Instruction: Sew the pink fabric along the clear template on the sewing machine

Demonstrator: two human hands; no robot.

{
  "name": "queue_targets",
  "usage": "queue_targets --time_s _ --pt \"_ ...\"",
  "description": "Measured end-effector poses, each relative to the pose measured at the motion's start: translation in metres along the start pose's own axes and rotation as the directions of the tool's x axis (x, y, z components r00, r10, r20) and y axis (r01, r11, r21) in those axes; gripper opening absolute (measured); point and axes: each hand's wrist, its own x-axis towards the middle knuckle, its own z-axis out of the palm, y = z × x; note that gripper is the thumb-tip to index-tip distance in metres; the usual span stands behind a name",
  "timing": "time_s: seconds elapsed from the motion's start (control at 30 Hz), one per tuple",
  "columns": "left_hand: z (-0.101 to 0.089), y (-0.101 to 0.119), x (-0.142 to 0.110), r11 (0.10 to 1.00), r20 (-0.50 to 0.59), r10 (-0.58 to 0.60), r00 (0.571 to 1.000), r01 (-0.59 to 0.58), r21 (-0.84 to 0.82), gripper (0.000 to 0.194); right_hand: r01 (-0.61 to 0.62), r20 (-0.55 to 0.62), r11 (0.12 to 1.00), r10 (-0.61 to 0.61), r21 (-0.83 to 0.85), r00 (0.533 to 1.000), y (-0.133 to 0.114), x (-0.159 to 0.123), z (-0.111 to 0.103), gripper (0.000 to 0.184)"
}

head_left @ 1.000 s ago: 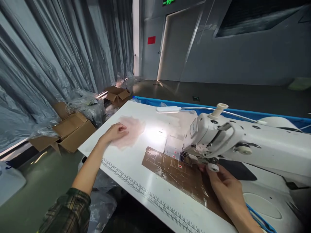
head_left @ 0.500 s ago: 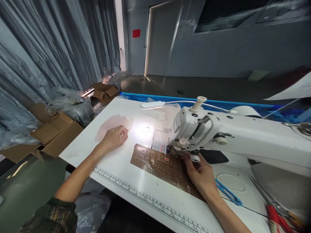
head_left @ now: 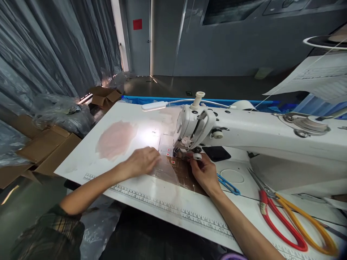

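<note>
A sheer cloth (head_left: 164, 170) lies near the centre of the frame, just right of and slightly below the fingertips of the left hand (head_left: 143, 161), and overlaps the left part of a brown strip (head_left: 189, 177). The cloth is so see-through that its full outline is hard to trace, so I cannot tell its long axis; its one clear edge curves from near the needle area (head_left: 177, 153) down and to the right. The brown strip gives a firmer line, its long side sloping from beside the left hand towards the lower right, under the right wrist. The left hand is the nearer of the two to the visible part of the cloth, with its fingers bent and drawn close together (they are blurred, so whether they pinch the cloth I cannot tell). The right hand (head_left: 204, 174) sits on the other side, over the right part of the strip, its thumb and forefinger narrow beside the small white knob (head_left: 197, 156) of the sewing machine (head_left: 233, 126); the tips are partly hidden, and I cannot tell what they hold. The needle area thus lies between the two hands, a little above the strip, on the white table (head_left: 78, 159).
</note>
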Motion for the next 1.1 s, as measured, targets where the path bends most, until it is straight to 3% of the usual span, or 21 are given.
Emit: queue_targets --time_s 0.1,0.2,0.27,0.4,0.47,0.53,0.6,0.7,0.73,0.77,0.83,0.93,1.0,1.03,1.1 --pt "-0.006 -0.028 0.0 0.984 -0.076 -0.167 0.983 0.161 -0.07 0.025 0.012 0.018 1.0 -0.012 -0.007 1.0 0.0 -0.001 0.0 0.023" --pt "-0.001 -0.038 0.0 0.957 -0.07 -0.21 0.975 0.19 -0.219 0.028 0.036 0.03 0.999 -0.036 -0.024 0.999 -0.005 -0.002 -0.001 0.02" --pt "0.008 -0.034 0.002 0.964 -0.106 -0.195 0.975 0.171 -0.204 0.023 0.06 0.038 0.998 -0.059 -0.03 0.998 -0.008 -0.003 -0.002 0.02" --pt "0.021 -0.001 0.001 0.965 -0.175 0.01 0.985 -0.056 -0.257 0.02 0.084 0.096 0.995 -0.089 0.053 0.991 -0.016 -0.007 -0.006 0.019" --pt "0.02 0.029 -0.006 0.878 -0.078 0.179 0.981 -0.195 -0.437 0.022 0.067 0.183 0.984 -0.098 0.168 0.978 -0.023 -0.009 -0.011 0.018" --pt "0.013 0.061 -0.017 0.763 0.121 0.329 0.936 -0.189 -0.619 0.015 -0.017 0.33 0.953 -0.089 0.304 0.94 -0.035 -0.012 -0.017 0.019" --pt "0.001 0.085 -0.027 0.696 0.25 0.359 0.899 -0.079 -0.714 0.013 -0.189 0.539 0.889 -0.074 0.416 0.839 -0.053 -0.017 -0.024 0.035" --pt "-0.022 0.094 -0.036 0.678 0.269 0.202 0.942 0.064 -0.733 0.017 -0.406 0.75 0.723 -0.23 0.558 0.621 -0.081 -0.03 -0.031 0.061" --pt "-0.029 0.089 -0.038 0.672 0.283 0.135 0.95 0.122 -0.73 0.021 -0.446 0.804 0.715 -0.279 0.539 0.525 -0.088 -0.034 -0.033 0.065" --pt "-0.037 0.083 -0.039 0.666 0.309 0.07 0.948 0.186 -0.722 0.024 -0.462 0.844 0.73 -0.299 0.503 0.446 -0.093 -0.038 -0.035 0.063" --pt "-0.049 0.066 -0.043 0.655 0.35 -0.057 0.935 0.3 -0.694 0.029 -0.493 0.92 0.789 -0.227 0.366 0.321 -0.098 -0.044 -0.038 0.051" --pt "-0.063 0.04 -0.05 0.629 0.366 -0.197 0.91 0.403 -0.665 0.034 -0.527 0.979 0.829 -0.109 0.185 0.172 -0.091 -0.042 -0.043 0.034" --pt "-0.067 0.025 -0.052 0.634 0.364 -0.232 0.902 0.424 -0.647 0.036 -0.527 0.989 0.838 -0.103 0.145 0.108 -0.082 -0.035 -0.043 0.031" --pt "-0.068 0.017 -0.051 0.65 0.356 -0.243 0.902 0.424 -0.63 0.036 -0.522 0.988 0.84 -0.114 0.15 0.101 -0.077 -0.03 -0.042 0.03" --pt "-0.067 0.002 -0.046 0.707 0.316 -0.258 0.913 0.401 -0.583 0.037 -0.49 0.975 0.846 -0.15 0.213 0.164 -0.07 -0.021 -0.038 0.03"
